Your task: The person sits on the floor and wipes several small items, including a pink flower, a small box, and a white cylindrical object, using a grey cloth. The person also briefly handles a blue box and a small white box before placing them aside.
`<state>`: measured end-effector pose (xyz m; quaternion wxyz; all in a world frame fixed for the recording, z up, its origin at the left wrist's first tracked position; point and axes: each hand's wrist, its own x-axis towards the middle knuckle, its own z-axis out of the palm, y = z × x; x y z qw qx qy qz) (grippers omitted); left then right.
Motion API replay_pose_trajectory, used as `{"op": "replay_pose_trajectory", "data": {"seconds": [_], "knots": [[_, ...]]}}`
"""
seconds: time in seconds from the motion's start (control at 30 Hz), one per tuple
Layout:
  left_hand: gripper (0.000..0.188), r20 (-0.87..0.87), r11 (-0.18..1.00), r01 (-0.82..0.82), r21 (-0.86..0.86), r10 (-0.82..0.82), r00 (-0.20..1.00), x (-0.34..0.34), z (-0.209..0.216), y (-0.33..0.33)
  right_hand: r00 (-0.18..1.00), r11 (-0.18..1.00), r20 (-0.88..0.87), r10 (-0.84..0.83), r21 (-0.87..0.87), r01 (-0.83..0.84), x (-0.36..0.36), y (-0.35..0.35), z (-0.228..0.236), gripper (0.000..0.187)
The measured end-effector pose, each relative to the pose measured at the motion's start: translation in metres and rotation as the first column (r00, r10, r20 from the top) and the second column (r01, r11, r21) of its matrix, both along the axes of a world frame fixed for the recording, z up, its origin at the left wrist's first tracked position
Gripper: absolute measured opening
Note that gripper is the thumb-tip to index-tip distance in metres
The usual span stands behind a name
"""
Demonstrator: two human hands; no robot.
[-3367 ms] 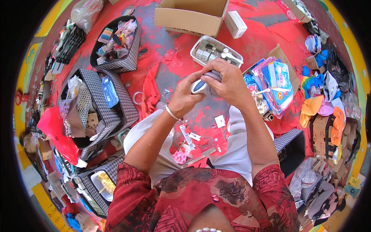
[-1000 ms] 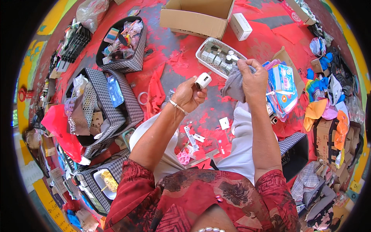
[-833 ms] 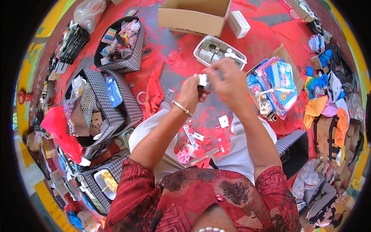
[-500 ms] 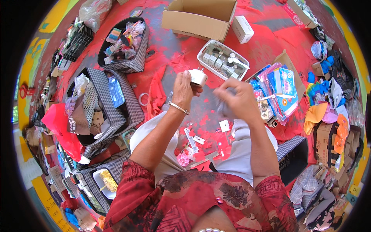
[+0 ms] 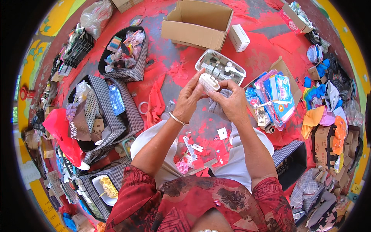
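Observation:
My left hand [image 5: 188, 99] grips a white plug charger [image 5: 209, 82] in front of my lap, fingers and thumb closed round its sides. My right hand [image 5: 234, 103] has a crumpled grey cloth [image 5: 218, 108] tucked in its fingers. Its thumb and fingertips meet the charger's right end, so both hands are on it. Just beyond my fingers, a white perforated basket [image 5: 231, 61] contains several white and grey plug-like pieces [image 5: 216, 70]. The charger's far side is partly covered by my fingers.
Beyond the basket stand an uncovered cardboard box [image 5: 193, 30] and a small white box [image 5: 240, 38]. At right, an opened carton [image 5: 290, 75] has colourful packets [image 5: 281, 92]. Houndstooth bins [image 5: 133, 101] crowd the left. Paper scraps [image 5: 222, 133] lie between my knees.
My right hand, blurred earlier, has come left and up with the grey cloth to meet the charger. My left hand has moved slightly right and turned the charger; its prongs no longer show clearly.

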<state>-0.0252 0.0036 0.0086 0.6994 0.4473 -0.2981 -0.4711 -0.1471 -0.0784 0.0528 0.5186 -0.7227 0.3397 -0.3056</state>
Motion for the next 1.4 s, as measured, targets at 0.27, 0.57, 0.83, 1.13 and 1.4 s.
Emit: {"op": "replay_pose_trajectory", "data": {"seconds": [0.27, 0.57, 0.83, 1.13, 1.4], "knots": [[0.069, -0.107, 0.997, 0.07, -0.026, -0.073, 0.992, 0.004, 0.008, 0.005, 0.995, 0.984, -0.066, 0.073, -0.16, -0.083, 0.002, 0.014, -0.002, 0.021], [0.064, -0.037, 0.989, 0.133, 0.07, -0.13, 0.991, 0.0, 0.008, 0.006, 0.961, 0.991, 0.277, 0.003, 0.128, -0.041, -0.005, -0.02, 0.01, 0.015], [0.066, 0.24, 0.919, 0.311, 0.242, -0.367, 0.899, -0.005, -0.01, 0.005, 0.978, 0.937, -0.203, 0.055, -0.327, -0.12, -0.003, -0.02, -0.015, 0.018], [0.052, 0.324, 0.838, 0.237, 0.491, -0.429, 0.843, -0.002, -0.034, 0.006, 0.945, 0.968, 0.278, 0.175, 0.13, -0.217, -0.002, -0.017, -0.009, 0.028], [0.037, -0.452, 0.94, 0.267, 0.211, -0.148, 0.88, 0.023, -0.011, 0.002, 0.984, 0.99, -0.177, 0.032, 0.142, -0.007, -0.024, -0.042, -0.013, 0.033]]}}
